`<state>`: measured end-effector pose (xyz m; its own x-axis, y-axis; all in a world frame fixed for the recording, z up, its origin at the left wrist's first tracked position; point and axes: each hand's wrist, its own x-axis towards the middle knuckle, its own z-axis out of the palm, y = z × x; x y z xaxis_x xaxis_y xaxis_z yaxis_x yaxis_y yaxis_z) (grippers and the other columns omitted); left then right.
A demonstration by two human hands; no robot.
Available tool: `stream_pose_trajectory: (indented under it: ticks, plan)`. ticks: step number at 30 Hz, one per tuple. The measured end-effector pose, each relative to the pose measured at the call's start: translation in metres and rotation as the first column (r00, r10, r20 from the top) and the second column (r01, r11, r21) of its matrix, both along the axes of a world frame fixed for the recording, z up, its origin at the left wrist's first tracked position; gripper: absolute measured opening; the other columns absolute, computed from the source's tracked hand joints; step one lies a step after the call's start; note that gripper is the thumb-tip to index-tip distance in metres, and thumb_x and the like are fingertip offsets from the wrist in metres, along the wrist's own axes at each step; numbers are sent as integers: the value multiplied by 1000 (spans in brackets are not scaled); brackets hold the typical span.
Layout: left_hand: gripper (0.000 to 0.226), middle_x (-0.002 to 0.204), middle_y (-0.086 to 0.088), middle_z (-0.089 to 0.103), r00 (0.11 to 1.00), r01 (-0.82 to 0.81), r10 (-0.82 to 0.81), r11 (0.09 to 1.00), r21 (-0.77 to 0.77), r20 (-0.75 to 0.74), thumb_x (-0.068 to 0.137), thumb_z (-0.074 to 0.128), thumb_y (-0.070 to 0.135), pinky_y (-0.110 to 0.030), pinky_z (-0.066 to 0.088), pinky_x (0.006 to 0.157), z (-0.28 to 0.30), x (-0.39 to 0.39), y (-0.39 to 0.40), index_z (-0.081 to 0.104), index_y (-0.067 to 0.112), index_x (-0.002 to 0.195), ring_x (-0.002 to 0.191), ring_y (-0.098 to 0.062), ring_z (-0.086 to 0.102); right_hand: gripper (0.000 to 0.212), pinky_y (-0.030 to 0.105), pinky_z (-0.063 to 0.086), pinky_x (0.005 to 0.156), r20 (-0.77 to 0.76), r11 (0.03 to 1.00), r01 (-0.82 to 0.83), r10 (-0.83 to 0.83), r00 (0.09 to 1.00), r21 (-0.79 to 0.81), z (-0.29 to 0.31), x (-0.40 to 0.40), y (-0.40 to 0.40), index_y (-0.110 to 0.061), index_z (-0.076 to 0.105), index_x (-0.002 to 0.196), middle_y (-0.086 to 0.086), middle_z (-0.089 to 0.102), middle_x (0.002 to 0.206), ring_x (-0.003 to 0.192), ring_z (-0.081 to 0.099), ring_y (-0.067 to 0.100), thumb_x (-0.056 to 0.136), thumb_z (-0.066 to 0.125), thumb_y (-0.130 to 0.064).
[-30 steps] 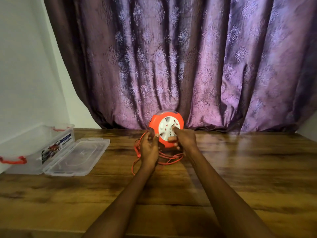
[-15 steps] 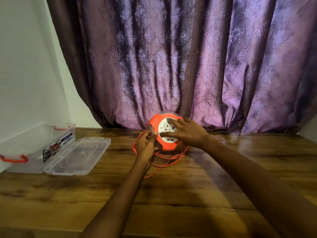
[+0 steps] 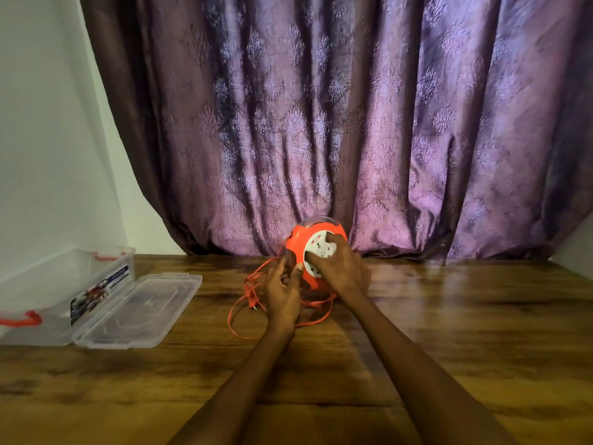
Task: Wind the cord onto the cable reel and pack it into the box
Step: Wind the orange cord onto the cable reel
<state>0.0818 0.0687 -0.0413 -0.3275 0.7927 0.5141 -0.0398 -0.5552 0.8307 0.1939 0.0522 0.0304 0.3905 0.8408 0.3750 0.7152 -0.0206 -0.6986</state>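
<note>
Table (image 3: 449,332) carrying all. Open clear box (image 3: 64,284) sitting far left of reel, lid flat. Orange reel (image 3: 296,248) standing upright mid-table; right hand (image 3: 337,268) gripping its white face. Left hand (image 3: 282,293) pinching cord (image 3: 244,316), loose loops lying below-left of reel.

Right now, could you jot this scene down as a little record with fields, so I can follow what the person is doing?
surface: wooden table
reel: orange, upright on the table, white socket face toward the camera
right hand: pressed on the socket face
left hand: at the reel's left edge, on the cord
cord: orange, mostly loose in loops on the table
box: clear, open, far left
lid: flat beside the box
backdrop: purple curtain
</note>
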Motion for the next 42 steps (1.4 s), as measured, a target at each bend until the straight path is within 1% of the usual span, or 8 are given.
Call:
stream_pose_trajectory:
  ticks: [4, 8, 14, 19, 26, 31, 37, 42]
  plan:
    - [41, 125, -13, 63, 998, -34, 35, 999, 18, -54, 92, 69, 17, -17, 49, 94, -2, 2, 0, 63, 7, 132, 107, 1, 62, 54, 22, 43, 43, -794, 978, -208, 134, 593, 10, 8, -6, 1, -9, 64, 106, 12, 73, 73, 39, 52, 16, 80, 69, -56]
    - [37, 127, -7, 64, 1000, 5, -4, 1000, -15, 6, 94, 67, 19, -32, 50, 101, -2, 1, 0, 64, 13, 131, 111, -14, 63, 43, 12, 25, 33, -913, 958, -280, 164, 373, 57, 2, -11, 3, -9, 62, 104, 12, 71, 72, 26, 29, 7, 89, 63, -50]
    - [18, 96, -1, 66, 958, 99, -58, 986, -134, 282, 96, 64, 26, -23, 52, 51, 7, -20, 6, 69, 20, 112, 81, -15, 60, 22, 37, 53, 76, 65, 978, -137, 128, 990, 155, -6, 12, 3, -24, 70, 99, 2, 72, 97, 89, 66, 27, 86, 64, -40]
    - [5, 80, 0, 61, 973, 108, -74, 983, -149, 218, 98, 62, 23, -26, 51, 51, 12, -29, 9, 66, 22, 96, 71, -18, 57, 51, 42, 50, 83, 831, 815, -570, 242, 501, 106, 7, 26, 13, -34, 61, 127, 7, 50, 138, 115, 56, 34, 79, 70, -20]
    - [6, 64, 13, 59, 978, 179, -163, 976, -123, 129, 99, 60, 19, -26, 46, 49, 11, -26, 6, 65, 21, 97, 57, -8, 51, 62, 44, 44, 89, 998, 865, -498, 49, -51, -68, 27, 43, 16, -49, 41, 141, 18, 45, 146, 117, 56, 33, 88, 60, -25]
    - [11, 82, -2, 61, 968, 201, -185, 976, -82, 172, 98, 60, 16, -26, 50, 52, 10, -11, 1, 62, 15, 109, 59, -4, 56, 56, 41, 47, 80, 987, 901, -413, -79, 142, 132, 15, 41, 11, -46, 46, 139, 11, 68, 114, 89, 66, 31, 85, 58, -41]
    - [29, 121, 2, 64, 999, 24, -24, 1000, 4, 21, 96, 62, 25, -30, 49, 97, 1, 7, -7, 58, 22, 124, 110, -15, 62, 67, 37, 49, 78, -58, 999, -4, 7, 998, 49, 6, -4, -5, -37, 51, 122, 10, 70, 101, 93, 68, 32, 64, 64, -68]
    - [33, 121, -2, 64, 991, -36, 42, 998, 48, -131, 94, 63, 27, -36, 48, 101, -5, 0, -4, 61, 16, 125, 114, -17, 60, 39, 15, 35, 34, -922, 971, -234, 135, 362, 50, 4, -10, -5, -8, 62, 97, 16, 69, 60, 25, 40, 9, 81, 73, -42]
